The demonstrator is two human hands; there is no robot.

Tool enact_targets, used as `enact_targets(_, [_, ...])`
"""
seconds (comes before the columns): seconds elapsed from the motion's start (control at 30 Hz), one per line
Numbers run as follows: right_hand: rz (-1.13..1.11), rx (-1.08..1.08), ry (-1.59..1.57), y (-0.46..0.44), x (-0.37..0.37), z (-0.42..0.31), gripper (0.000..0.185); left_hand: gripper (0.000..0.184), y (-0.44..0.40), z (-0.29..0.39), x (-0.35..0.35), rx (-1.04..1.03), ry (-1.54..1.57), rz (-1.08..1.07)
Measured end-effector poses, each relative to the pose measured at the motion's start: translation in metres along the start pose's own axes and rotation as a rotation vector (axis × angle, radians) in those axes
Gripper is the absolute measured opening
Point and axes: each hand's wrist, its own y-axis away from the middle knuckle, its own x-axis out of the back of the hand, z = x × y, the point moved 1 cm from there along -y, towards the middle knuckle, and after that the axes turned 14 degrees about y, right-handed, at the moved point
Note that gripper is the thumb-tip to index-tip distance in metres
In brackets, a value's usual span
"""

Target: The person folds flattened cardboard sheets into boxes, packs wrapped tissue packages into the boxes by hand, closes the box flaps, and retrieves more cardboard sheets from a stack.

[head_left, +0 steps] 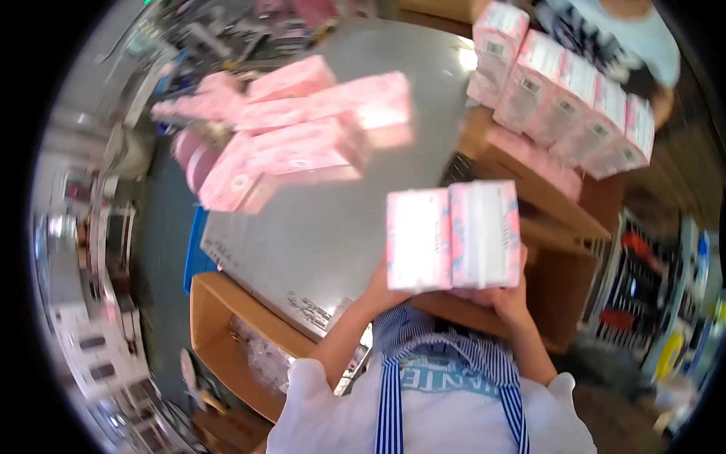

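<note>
Two pink-and-white tissue packs (451,236) stand side by side in front of my chest, their pale printed faces toward me. My left hand (380,286) grips them from the left; most of its fingers are hidden behind the packs. On the other side, my right hand (510,295) is closed around the lower right edge. Beneath and to the right of the packs is an open cardboard box (563,291). More pink tissue packs (302,147) lie in a blurred pile on the metal table (408,163).
Across the table, another person (658,45) holds a row of similar packs (567,102) over a second cardboard box (529,185). At lower left, an open cardboard box (215,318) contains clear plastic (265,356). Crates with tools (631,287) stand at right.
</note>
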Motion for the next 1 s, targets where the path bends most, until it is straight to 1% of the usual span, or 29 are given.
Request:
enact_targets(0.03, [0.086,-0.053,0.028,0.026,0.02,0.019,0.088,0.083,-0.007,-0.019,-0.018,0.013,0.098,-0.126])
enact_targets(0.07, [0.143,-0.116,-0.049,0.044,0.037,0.024,0.086,0.085,-0.019,-0.027,-0.034,0.021,0.195,-0.237])
enact_targets(0.1, [0.216,-0.161,-0.069,0.066,0.055,0.036,0.087,0.091,-0.028,-0.031,-0.059,0.074,0.262,-0.321])
enact_targets(0.13, [0.286,-0.193,-0.093,0.082,0.074,0.053,0.087,0.09,-0.037,-0.039,-0.083,0.053,0.194,-0.396])
enact_targets(0.2, [0.425,-0.352,-0.028,0.107,0.103,0.088,0.082,0.083,-0.051,-0.063,-0.138,0.439,0.68,-0.504])
enact_targets(0.23, [0.445,-0.475,0.087,0.116,0.116,0.113,0.075,0.083,-0.062,-0.08,-0.163,0.456,0.667,-0.525])
enact_targets(0.27, [0.382,-0.606,0.321,0.115,0.128,0.125,0.064,0.078,-0.074,-0.103,-0.186,0.632,0.651,-0.452])
enact_targets(0.3, [0.45,-0.535,0.579,0.112,0.128,0.137,0.062,0.074,-0.082,-0.123,-0.201,0.801,0.631,-0.37])
enact_targets(0.33, [0.507,-0.454,0.837,0.107,0.128,0.153,0.061,0.074,-0.092,-0.142,-0.216,0.81,0.62,-0.38])
enact_targets(0.4, [0.094,-0.263,1.141,0.086,0.125,0.179,0.061,0.069,-0.101,-0.169,-0.234,0.5,0.2,-0.493])
enact_targets(0.43, [-0.077,-0.188,1.312,0.076,0.113,0.186,0.062,0.062,-0.099,-0.163,-0.235,0.38,0.128,-0.465])
enact_targets(0.47, [-0.203,-0.297,1.267,0.064,0.102,0.187,0.067,0.062,-0.095,-0.153,-0.229,0.39,0.131,-0.446])
enact_targets(0.53, [-0.188,-0.384,1.358,0.061,0.075,0.29,0.071,0.051,-0.089,-0.125,-0.208,0.326,0.128,-0.421])
enact_targets(0.57, [-0.22,-0.335,1.35,0.045,0.086,0.296,0.071,0.051,-0.082,-0.114,-0.193,0.332,0.14,-0.368])
enact_targets(0.63, [-0.586,-0.541,1.072,-0.004,0.091,0.304,0.074,0.04,-0.063,-0.096,-0.156,0.254,0.094,-0.194])
enact_targets(0.67, [-0.622,-0.38,0.97,-0.01,0.093,0.347,0.066,0.04,-0.048,-0.087,-0.141,0.262,0.1,-0.083])
enact_targets(0.7, [-0.645,-0.353,0.929,-0.023,0.09,0.361,0.063,0.037,-0.032,-0.076,-0.122,0.154,0.128,0.076])
enact_targets(0.73, [-0.602,-0.348,0.94,-0.024,0.083,0.362,0.059,0.034,-0.011,-0.071,-0.106,0.047,0.145,0.234])
enact_targets(0.77, [-0.526,-0.33,0.936,-0.025,0.074,0.364,0.056,0.028,0.011,-0.08,-0.092,0.0,0.216,0.415])
enact_targets(0.8, [-0.434,-0.317,0.926,-0.018,0.065,0.365,0.054,0.021,0.035,-0.075,-0.076,0.036,0.168,0.608])
enact_targets(0.83, [-0.328,-0.308,0.899,-0.007,0.058,0.365,0.051,0.018,0.057,-0.078,-0.06,-0.029,0.089,0.802])
enact_targets(0.87, [-0.247,-0.333,0.88,0.008,0.047,0.363,0.049,0.015,0.08,-0.086,-0.043,-0.087,0.003,0.981])
enact_targets(0.9, [-0.207,-0.396,0.881,0.028,0.037,0.36,0.047,0.015,0.111,-0.094,-0.028,-0.07,-0.084,1.202])
enact_targets(0.93, [-0.093,-0.521,0.86,0.05,0.023,0.354,0.052,0.015,0.143,-0.104,-0.013,-0.054,-0.175,1.404])
enact_targets(0.97, [-0.369,-0.559,1.168,0.063,0.011,0.342,0.055,0.017,0.18,-0.122,0.003,-0.001,-0.3,1.547])
enact_targets(1.0, [-0.671,-0.515,1.453,0.077,0.0,0.329,0.059,0.018,0.214,-0.138,0.013,0.056,-0.431,1.682])
